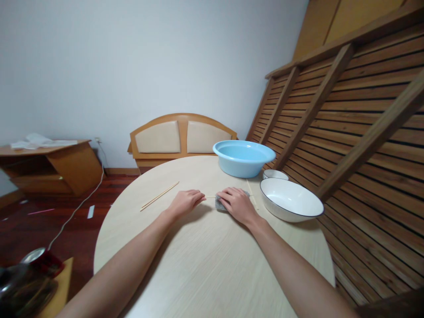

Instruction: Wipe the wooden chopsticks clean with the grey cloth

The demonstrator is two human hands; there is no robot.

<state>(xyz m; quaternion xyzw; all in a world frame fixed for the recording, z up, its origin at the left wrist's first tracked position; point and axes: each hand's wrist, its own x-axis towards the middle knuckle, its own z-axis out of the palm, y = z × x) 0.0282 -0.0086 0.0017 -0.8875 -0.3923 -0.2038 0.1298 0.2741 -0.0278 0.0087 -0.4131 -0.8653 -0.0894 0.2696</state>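
Note:
My left hand point(188, 200) is closed, its fingertips pinching one end of a thin wooden chopstick point(210, 197). A grey cloth point(220, 205) lies bunched under my right hand point(236, 202), whose fingers are wrapped over it. The chopstick runs from my left fingertips toward the cloth, where the rest of it is hidden. To the left, a pair of chopsticks point(159, 196) lies side by side on the round table point(198, 265). Just right of my right hand, more chopsticks point(255, 201) rest on the tabletop, partly covered by hand and cloth.
A light blue basin point(244, 154) stands at the table's far right. Near it are a small bowl point(275, 175) and a large white bowl point(291, 199) with a dark rim. A slatted wooden frame point(331, 115) leans along the right side. Beyond the table is a headboard point(183, 137).

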